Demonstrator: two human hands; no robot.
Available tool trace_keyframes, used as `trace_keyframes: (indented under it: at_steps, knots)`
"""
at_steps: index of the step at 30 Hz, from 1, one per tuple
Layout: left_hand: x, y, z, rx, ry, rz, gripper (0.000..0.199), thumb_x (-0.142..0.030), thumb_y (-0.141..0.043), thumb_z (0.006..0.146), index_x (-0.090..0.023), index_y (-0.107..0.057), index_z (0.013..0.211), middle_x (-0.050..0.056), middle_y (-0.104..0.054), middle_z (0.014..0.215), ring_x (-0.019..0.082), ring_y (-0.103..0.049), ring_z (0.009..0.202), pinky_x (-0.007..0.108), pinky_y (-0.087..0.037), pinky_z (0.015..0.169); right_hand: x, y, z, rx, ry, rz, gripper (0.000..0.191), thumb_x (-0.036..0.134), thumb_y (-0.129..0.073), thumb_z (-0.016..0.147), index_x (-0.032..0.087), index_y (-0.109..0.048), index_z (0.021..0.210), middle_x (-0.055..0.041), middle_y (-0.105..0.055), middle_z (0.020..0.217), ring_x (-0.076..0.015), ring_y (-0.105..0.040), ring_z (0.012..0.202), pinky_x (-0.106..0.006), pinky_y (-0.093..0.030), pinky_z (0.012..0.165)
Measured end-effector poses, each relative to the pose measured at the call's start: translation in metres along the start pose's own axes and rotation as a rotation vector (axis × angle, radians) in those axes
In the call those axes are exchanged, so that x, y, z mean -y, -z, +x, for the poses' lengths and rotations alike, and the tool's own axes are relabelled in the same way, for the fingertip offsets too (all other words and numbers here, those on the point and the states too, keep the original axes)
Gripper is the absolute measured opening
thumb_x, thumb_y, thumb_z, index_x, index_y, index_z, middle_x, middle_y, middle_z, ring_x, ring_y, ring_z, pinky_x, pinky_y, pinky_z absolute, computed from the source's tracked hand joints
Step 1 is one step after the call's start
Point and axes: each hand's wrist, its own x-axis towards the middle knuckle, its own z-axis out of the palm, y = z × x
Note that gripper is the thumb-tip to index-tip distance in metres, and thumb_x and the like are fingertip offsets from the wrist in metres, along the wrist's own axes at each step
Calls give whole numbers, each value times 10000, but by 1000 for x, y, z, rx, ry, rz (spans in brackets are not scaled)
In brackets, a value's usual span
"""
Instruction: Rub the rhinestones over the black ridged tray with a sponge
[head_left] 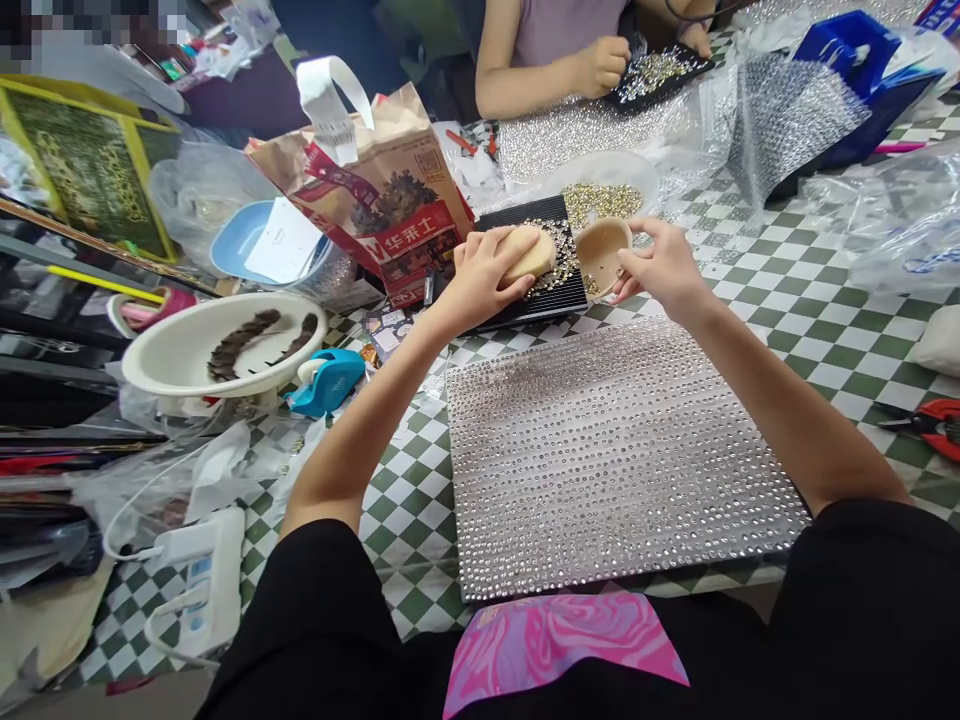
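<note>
My left hand is closed over a cream oval sponge-like pad, resting it on a black ridged tray. Loose gold and clear rhinestones lie on the tray, beside the pad. With thumb and fingers, my right hand grips the rim of a small beige bowl, tilted at the tray's right edge. A few stones show inside the bowl. Nearer to me lies a flat sheet covered in rows of clear rhinestones.
Behind the tray stand a paper bag and a plate of gold stones. At left are a white basin, a blue tape dispenser and a power strip. Red-handled pliers lie right. Another person's hand works opposite.
</note>
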Motion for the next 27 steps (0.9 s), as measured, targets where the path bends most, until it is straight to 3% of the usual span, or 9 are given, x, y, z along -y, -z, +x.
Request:
trace_keyframes:
  at_steps: [5, 8, 11, 14, 19, 27]
  knots:
    - [-3, 19, -3, -56, -26, -31, 626, -532, -423, 967, -337, -330, 1554, 83, -434, 1556, 344, -396, 1373, 575, -307, 1214, 0, -1, 0, -6, -6, -8, 517, 251, -604, 895, 121, -512, 1387, -46, -661, 632, -204, -675, 553, -393, -664, 614]
    - [16, 35, 2, -228, 6, -87, 655, -644, -359, 948, -359, -347, 1538, 75, -477, 1525, 354, -427, 1350, 592, -320, 1201, 3, -2, -2, -12, -13, -8, 506, 214, -596, 904, 108, -510, 1391, -43, -654, 627, -199, -678, 554, -382, -665, 613]
    - [38, 39, 3, -319, 2, -110, 652, -701, -347, 927, -365, -439, 1478, 54, -499, 1519, 347, -420, 1385, 577, -305, 1219, 6, -2, -4, -17, -17, 0, 469, 128, -552, 909, 96, -524, 1377, -31, -639, 596, -189, -673, 543, -361, -660, 594]
    - [48, 25, -2, -291, 12, -102, 597, -652, -368, 948, -347, -473, 1451, 53, -509, 1518, 328, -418, 1400, 577, -290, 1232, 9, -2, -7, -21, -18, 5, 453, 80, -522, 910, 87, -532, 1363, -18, -620, 560, -181, -663, 529, -343, -650, 571]
    - [40, -2, -5, -171, 11, -68, 527, -507, -569, 916, -302, -557, 1401, 76, -511, 1502, 345, -422, 1356, 610, -303, 1201, 10, -3, -7, -27, -36, -8, 442, 80, -521, 914, 115, -538, 1354, -12, -623, 580, -176, -668, 555, -356, -659, 617]
    - [37, -1, 14, -125, 57, -20, 526, -387, -589, 927, -276, -521, 1437, 105, -454, 1528, 357, -383, 1381, 592, -279, 1211, 8, -1, -7, -14, -32, -6, 437, 72, -510, 911, 125, -547, 1342, -12, -628, 592, -171, -668, 562, -344, -658, 618]
